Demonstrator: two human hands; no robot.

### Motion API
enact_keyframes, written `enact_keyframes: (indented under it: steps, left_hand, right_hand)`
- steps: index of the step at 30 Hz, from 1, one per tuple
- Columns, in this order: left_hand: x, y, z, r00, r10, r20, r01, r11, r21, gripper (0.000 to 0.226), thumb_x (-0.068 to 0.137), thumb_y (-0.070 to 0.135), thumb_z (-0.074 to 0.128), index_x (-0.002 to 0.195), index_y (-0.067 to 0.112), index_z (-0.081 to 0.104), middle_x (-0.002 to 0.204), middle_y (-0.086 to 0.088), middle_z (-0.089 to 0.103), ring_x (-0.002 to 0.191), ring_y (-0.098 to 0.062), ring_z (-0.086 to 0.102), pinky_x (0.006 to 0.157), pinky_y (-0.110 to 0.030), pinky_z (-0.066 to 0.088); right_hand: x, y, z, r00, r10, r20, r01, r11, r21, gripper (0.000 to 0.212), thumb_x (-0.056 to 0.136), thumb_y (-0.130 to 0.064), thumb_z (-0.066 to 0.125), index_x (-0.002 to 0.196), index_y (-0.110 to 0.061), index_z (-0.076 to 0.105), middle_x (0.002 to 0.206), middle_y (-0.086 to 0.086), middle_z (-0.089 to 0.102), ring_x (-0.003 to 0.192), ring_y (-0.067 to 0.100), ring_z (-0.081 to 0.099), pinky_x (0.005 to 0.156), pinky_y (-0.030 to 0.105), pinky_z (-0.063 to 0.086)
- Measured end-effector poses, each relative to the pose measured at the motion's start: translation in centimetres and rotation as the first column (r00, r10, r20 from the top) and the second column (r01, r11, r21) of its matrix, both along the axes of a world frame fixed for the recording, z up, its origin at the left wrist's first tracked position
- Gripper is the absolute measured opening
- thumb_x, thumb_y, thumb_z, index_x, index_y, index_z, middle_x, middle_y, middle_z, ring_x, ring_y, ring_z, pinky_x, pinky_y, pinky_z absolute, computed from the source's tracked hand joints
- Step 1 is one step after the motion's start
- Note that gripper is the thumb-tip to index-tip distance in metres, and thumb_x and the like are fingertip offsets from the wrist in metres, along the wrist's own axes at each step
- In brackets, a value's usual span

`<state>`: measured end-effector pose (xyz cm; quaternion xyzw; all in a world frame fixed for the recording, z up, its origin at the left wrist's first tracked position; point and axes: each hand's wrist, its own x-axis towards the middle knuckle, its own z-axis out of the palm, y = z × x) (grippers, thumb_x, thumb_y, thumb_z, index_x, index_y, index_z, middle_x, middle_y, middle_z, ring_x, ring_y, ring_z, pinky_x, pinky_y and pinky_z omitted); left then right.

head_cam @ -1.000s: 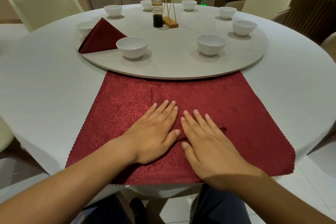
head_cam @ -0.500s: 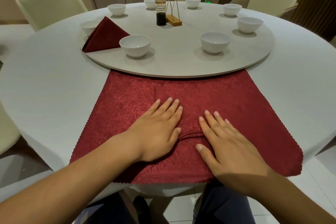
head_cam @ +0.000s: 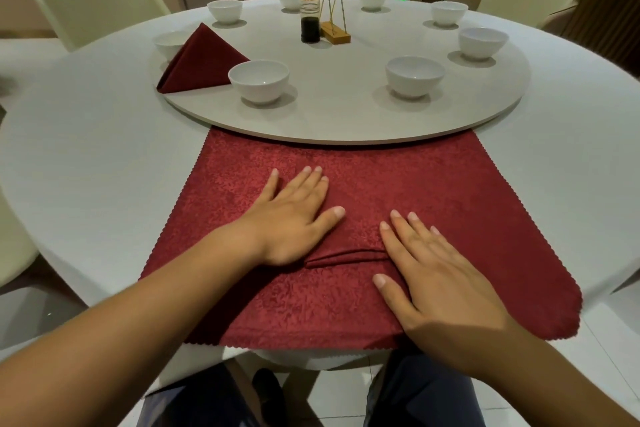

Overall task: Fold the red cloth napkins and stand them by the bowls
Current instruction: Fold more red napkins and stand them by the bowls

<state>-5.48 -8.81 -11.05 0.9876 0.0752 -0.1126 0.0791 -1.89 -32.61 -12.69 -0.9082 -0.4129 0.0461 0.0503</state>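
Note:
A large red cloth napkin point(head_cam: 450, 191) lies spread on the white table in front of me, its far edge tucked under the round turntable point(head_cam: 346, 114). My left hand point(head_cam: 294, 218) and my right hand point(head_cam: 436, 274) press flat on it with straight fingers, a small raised crease between them. A folded red napkin point(head_cam: 201, 62) stands as a triangle on the turntable beside the near-left white bowl point(head_cam: 258, 80). Another white bowl point(head_cam: 414, 74) sits near right.
Several more white bowls point(head_cam: 481, 42) ring the turntable. A dark sauce bottle point(head_cam: 309, 19) and a wooden stand with gold wire point(head_cam: 334, 31) sit at its centre. Cream chairs point(head_cam: 100, 7) surround the table; the table edge lies just below my wrists.
My hands have slid apart across the napkin, the left one up and leftward, the right one rightward, leaving a short crease in the cloth between them.

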Motion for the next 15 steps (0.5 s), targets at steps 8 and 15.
enact_keyframes:
  steps: [8, 15]
  left_hand:
    - [0.3, 3.8, -0.8, 0.996, -0.019, 0.092, 0.001, 0.983, 0.185, 0.09, 0.091, 0.072, -0.006, 0.161, 0.016, -0.009, 0.168, -0.004, -0.017, 0.152, -0.015, -0.023, 0.124, -0.047, -0.014]
    - [-3.9, -0.6, 0.2, 0.87, -0.377, 0.317, 0.392, 0.92, 0.018, 0.064, 0.103, 0.048, 0.017, 0.16, 0.022, 0.024, 0.168, 0.002, 0.012, 0.156, -0.011, 0.003, 0.126, -0.03, -0.001]
  right_hand:
    - [0.2, -0.1, -0.1, 1.0, 0.015, -0.008, -0.014, 1.0, 0.002, 0.08, 0.087, -0.067, -0.007, 0.158, -0.031, -0.012, 0.165, -0.011, -0.019, 0.148, 0.003, -0.026, 0.125, 0.03, -0.008]
    - [0.1, -0.1, -0.1, 1.0, 0.01, -0.004, -0.01, 1.0, -0.013, 0.077, 0.087, -0.066, -0.008, 0.157, -0.034, -0.013, 0.165, -0.009, -0.021, 0.148, 0.006, -0.027, 0.125, 0.032, -0.007]
